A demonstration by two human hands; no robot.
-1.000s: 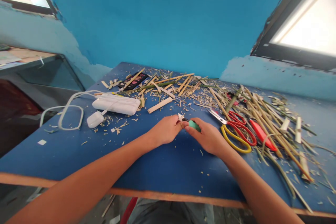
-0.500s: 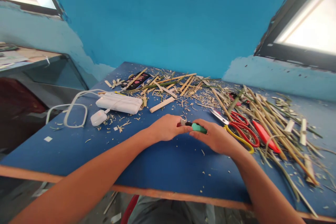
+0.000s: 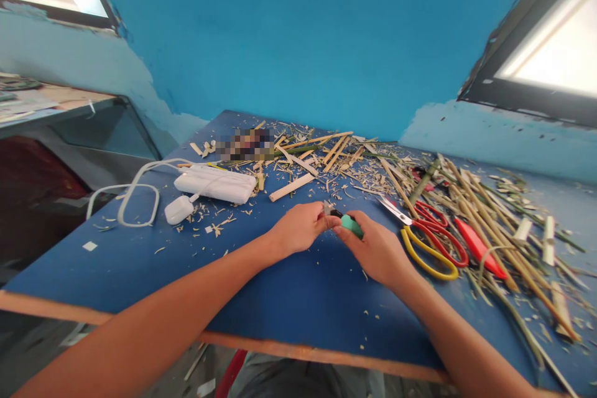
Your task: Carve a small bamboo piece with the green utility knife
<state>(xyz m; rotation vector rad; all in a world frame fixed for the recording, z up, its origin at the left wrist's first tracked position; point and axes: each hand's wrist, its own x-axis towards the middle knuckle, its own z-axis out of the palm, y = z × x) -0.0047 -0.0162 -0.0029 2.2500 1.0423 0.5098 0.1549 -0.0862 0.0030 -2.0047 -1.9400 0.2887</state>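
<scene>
Over the front middle of the table, my right hand is closed around a tool with a green and black handle. A short greyish end of it shows beside the left fingers; its exact kind is unclear. My left hand meets it from the other side, its thumb and fingers pinched together at the tool's far end. Whatever lies between those fingers is hidden. Just right of my right hand lie red-handled scissors with the blades pointing left, and a yellow handle loop beside them.
Bamboo strips and shavings cover the table's back. Longer sticks pile up at right, with a red pointed object among them. A white power strip with a plug and cable sits at left. A blurred patch hides something behind it.
My right hand has tilted a little and the tool's greyish end shows more beside the left fingers. Both hands stay together in nearly the same place. The whole view has shifted slightly.
</scene>
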